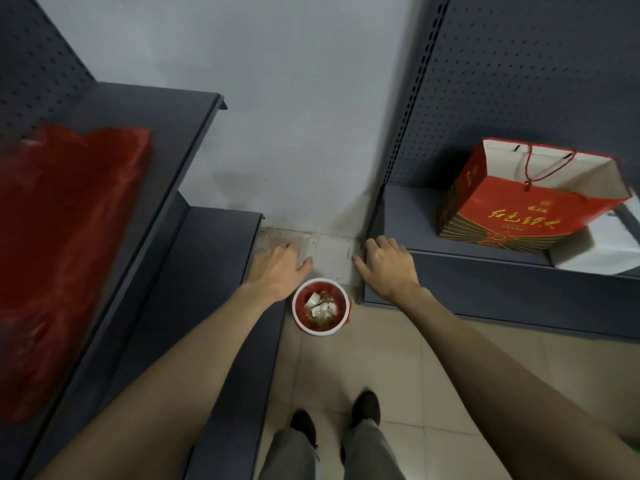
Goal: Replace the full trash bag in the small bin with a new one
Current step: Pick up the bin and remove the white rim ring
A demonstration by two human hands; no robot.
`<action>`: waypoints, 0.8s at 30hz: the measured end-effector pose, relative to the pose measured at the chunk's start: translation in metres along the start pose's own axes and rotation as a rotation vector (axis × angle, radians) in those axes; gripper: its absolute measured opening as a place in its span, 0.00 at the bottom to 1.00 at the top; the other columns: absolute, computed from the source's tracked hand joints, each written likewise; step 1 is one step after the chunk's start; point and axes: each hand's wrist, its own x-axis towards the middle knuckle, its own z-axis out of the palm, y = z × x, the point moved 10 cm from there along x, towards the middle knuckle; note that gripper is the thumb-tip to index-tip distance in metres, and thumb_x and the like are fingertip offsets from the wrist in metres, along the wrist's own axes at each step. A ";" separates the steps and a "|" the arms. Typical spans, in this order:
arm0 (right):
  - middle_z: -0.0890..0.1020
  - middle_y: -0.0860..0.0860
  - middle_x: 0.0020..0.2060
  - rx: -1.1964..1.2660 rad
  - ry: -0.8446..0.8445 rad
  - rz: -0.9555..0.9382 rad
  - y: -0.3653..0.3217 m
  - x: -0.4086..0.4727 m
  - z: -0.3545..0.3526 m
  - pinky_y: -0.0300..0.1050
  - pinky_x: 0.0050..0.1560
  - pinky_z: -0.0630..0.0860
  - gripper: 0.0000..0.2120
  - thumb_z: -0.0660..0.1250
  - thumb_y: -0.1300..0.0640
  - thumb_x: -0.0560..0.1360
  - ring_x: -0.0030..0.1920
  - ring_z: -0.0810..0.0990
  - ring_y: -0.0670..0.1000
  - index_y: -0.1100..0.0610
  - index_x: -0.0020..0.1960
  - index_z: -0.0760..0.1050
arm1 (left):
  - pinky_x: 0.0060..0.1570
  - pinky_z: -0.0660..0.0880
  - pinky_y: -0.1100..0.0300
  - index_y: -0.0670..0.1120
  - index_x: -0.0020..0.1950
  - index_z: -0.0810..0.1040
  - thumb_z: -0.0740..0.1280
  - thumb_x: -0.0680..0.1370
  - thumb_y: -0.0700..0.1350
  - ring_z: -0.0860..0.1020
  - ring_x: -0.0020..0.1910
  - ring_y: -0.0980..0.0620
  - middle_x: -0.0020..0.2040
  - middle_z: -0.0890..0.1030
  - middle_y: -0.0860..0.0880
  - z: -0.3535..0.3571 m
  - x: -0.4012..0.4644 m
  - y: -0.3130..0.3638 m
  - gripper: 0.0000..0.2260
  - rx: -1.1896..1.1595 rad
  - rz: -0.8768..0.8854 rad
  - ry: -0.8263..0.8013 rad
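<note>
**Reaching for the full bin**

Both hands are empty, fingers spread loosely: the left hand [277, 268] and right hand [388, 268] reach downward. The small bin [320, 306] stands on the floor between and just below them, its red bag [341, 299] holding scraps. Judged the opening step; next, both hands should grasp the bag's rim and lift.

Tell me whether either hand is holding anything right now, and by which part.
Nothing is held. The left hand and right hand both reach out above the small bin, fingers relaxed and empty, touching neither its rim nor the red bag lining it.
</note>
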 end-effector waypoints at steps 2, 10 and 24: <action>0.78 0.59 0.55 0.011 -0.018 -0.012 0.009 0.016 0.020 0.55 0.55 0.73 0.22 0.55 0.44 0.80 0.55 0.76 0.59 0.61 0.58 0.74 | 0.41 0.71 0.56 0.44 0.56 0.76 0.55 0.82 0.57 0.79 0.44 0.48 0.50 0.81 0.46 0.026 0.010 -0.004 0.18 -0.014 -0.040 -0.025; 0.77 0.59 0.56 -0.004 -0.118 -0.099 0.036 0.077 0.156 0.53 0.54 0.72 0.22 0.54 0.42 0.80 0.56 0.76 0.59 0.60 0.60 0.71 | 0.42 0.72 0.52 0.44 0.58 0.73 0.56 0.82 0.54 0.77 0.50 0.45 0.53 0.79 0.45 0.159 0.061 -0.024 0.15 -0.096 -0.119 -0.053; 0.75 0.58 0.55 0.063 -0.128 0.065 0.121 0.151 0.565 0.47 0.35 0.69 0.16 0.55 0.48 0.81 0.48 0.79 0.59 0.59 0.61 0.69 | 0.36 0.69 0.52 0.44 0.65 0.66 0.54 0.83 0.50 0.78 0.44 0.41 0.50 0.78 0.41 0.563 0.135 -0.150 0.14 -0.108 -0.305 -0.049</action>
